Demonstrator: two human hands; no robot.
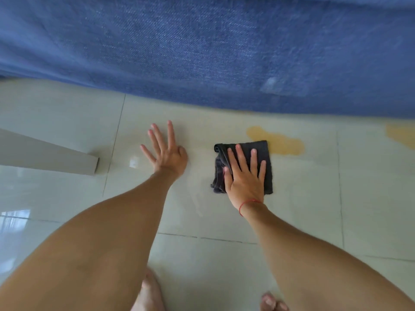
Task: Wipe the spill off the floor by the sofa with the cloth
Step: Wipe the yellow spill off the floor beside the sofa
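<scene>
**Wipe under way, most of the yellow spill still on the tiles**

The right hand (pixel 244 176) lies flat on the dark folded cloth (pixel 262 153), fingers spread and pressing it onto the floor (pixel 314 209). It is a flat palm press, not a closed grip; nothing is pinched or lifted. The left hand (pixel 166 151) is also splayed wide and empty, planted on the bare tile to the left of the cloth, apparently as a brace.

The cloth sits just near of the blue sofa (pixel 202 46), and its far right corner touches the edge of the yellow spill (pixel 278 141). That puddle spreads to the right and far side of the cloth, close to the sofa's lower edge. A second yellow patch (pixel 402 135) shows at the right border of the view, well apart from the cloth and untouched.

Between the two hands and towards the near side the tile carries a faint wet sheen and streaks, which suggests that this part has been passed over, though I cannot say for certain that spill lay there.

As I judge it, the task is at an early to middle stage: the cloth is in place and in contact, but the main puddle is almost whole and the far-right patch remains. What is left is to push the cloth rightward through the puddle, then reach the second patch.

A pale furniture leg (pixel 67 158) stands at the left, clear of the work.
</scene>
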